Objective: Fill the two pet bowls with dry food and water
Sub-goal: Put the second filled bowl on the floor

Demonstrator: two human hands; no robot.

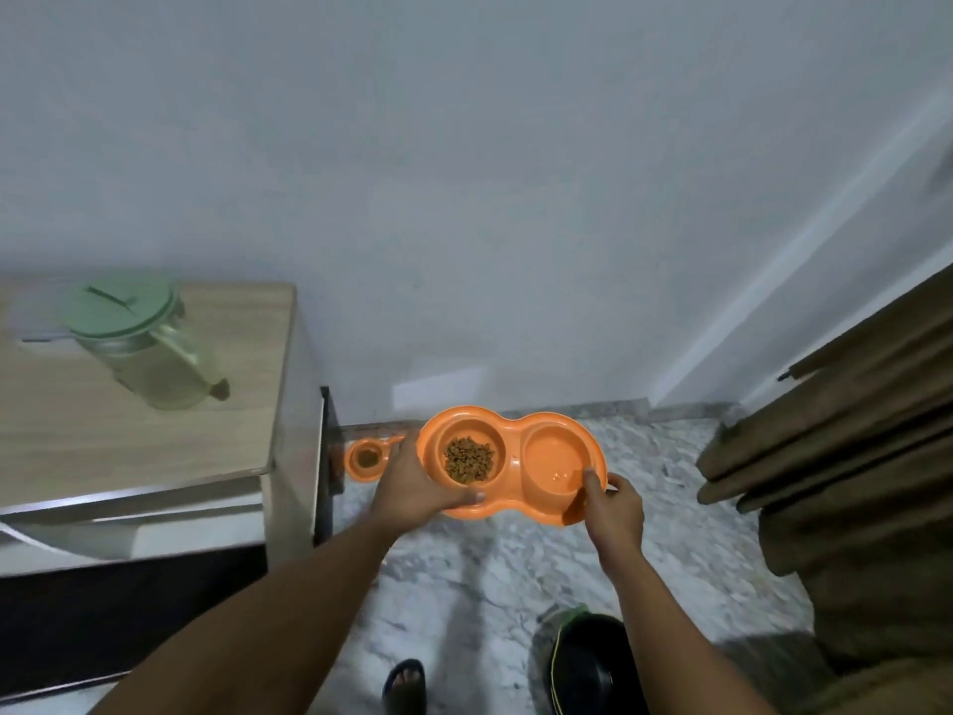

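An orange double pet bowl (513,459) is held above the marble floor, one hand at each end. Its left well holds brown dry food (468,458); the right well (556,455) holds clear water. My left hand (412,479) grips the left end, thumb on the near rim. My right hand (611,508) grips the right end, thumb over the rim into the water well. A small orange scoop (367,458) with a little food lies on the floor behind my left hand.
A wooden cabinet (134,415) stands at the left with a green-lidded jug (149,343) on top. A white wall is straight ahead. Brown curtains (845,456) hang at the right. A dark bag (588,663) and my sandalled foot (406,683) are on the floor below.
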